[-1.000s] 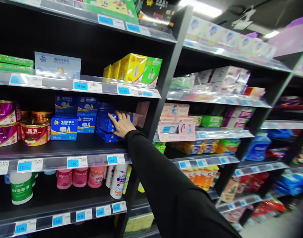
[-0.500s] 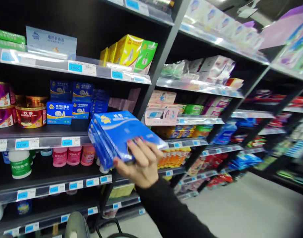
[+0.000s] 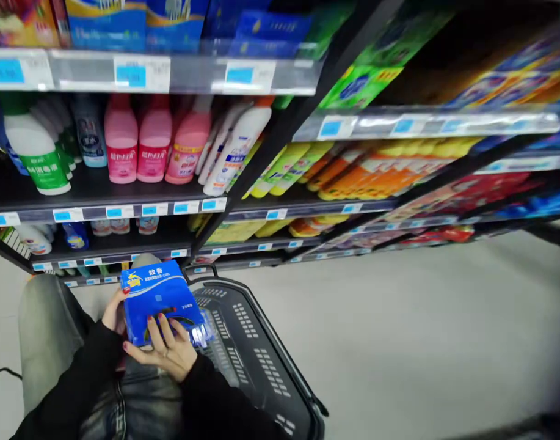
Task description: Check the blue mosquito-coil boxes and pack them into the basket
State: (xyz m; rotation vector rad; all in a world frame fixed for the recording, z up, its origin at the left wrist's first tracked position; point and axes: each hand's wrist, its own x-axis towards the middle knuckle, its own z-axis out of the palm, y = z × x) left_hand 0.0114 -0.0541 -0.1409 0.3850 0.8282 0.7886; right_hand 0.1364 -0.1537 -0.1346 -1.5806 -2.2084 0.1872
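A stack of flat blue mosquito coil boxes (image 3: 158,293) is held low over my lap, its printed face turned up. My left hand (image 3: 115,313) grips the left edge, thumb on top and the other fingers hidden beneath. My right hand (image 3: 167,351) is closed around the near right corner, with several fingertips pressed on the upper face. Just right of the boxes, partly behind them, is a dark plastic shopping basket (image 3: 261,348) with slotted walls.
Shelves ahead hold pink bottles (image 3: 155,143), a white bottle with a green label (image 3: 36,150) and orange packs (image 3: 375,168). A shelf edge with price tags (image 3: 142,72) runs above. Grey floor (image 3: 399,324) lies to the right. My bent knee (image 3: 50,330) is at the left.
The boxes have come down from shelf height to my lap, still in my right hand. My left hand has come into view and taken hold of them. The view has tilted downward.
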